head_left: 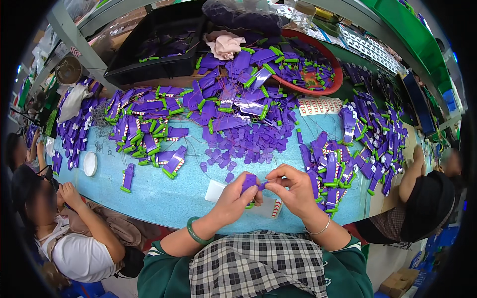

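Note:
Near the table's front edge, my left hand (228, 201) is closed around a flat purple plastic part (250, 181), partly hidden by my fingers. My right hand (295, 192) pinches a small purple piece (263, 186) between thumb and forefinger, right against that part's side. Under my hands lie a white card (214, 190) and a sheet of red-and-white chevron stickers (277, 208). Just beyond them spreads a heap of small purple plastic pieces (253, 141). To the right are piled purple parts with green ends (330, 171).
A red basin (338, 82) and a black tray (149, 74) with purple parts stand at the back. More parts (144, 124) cover the left side, near a small white dish (90, 164). One person (82, 243) sits at left, another (422, 198) at right.

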Demonstrator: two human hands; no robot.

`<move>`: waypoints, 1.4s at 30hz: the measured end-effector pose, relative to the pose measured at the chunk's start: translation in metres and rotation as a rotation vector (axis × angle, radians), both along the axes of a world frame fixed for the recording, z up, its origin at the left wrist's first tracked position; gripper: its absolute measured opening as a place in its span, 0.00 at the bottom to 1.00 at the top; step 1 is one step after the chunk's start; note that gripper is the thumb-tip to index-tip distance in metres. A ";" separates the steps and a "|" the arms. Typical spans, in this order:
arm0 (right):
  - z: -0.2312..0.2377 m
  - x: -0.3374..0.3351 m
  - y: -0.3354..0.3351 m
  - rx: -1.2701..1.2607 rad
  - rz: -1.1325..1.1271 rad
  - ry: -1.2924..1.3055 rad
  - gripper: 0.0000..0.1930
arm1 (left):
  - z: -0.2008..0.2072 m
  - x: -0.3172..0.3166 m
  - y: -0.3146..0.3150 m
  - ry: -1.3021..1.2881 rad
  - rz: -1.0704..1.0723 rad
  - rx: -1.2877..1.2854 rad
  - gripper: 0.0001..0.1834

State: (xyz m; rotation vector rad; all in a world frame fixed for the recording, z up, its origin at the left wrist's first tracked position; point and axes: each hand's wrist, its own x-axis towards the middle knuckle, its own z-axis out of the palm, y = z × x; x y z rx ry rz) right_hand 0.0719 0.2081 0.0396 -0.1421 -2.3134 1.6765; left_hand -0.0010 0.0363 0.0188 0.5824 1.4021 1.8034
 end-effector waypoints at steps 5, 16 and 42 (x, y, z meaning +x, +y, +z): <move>0.017 0.005 -0.003 0.040 0.040 -0.089 0.09 | 0.006 0.004 0.002 0.345 -0.122 -0.240 0.05; 0.009 0.010 -0.003 0.134 0.101 -0.055 0.08 | 0.009 0.008 0.004 0.608 -0.160 -0.309 0.09; -0.004 0.014 0.026 -0.246 0.119 -0.364 0.10 | -0.008 0.013 0.027 -0.423 -0.425 0.045 0.10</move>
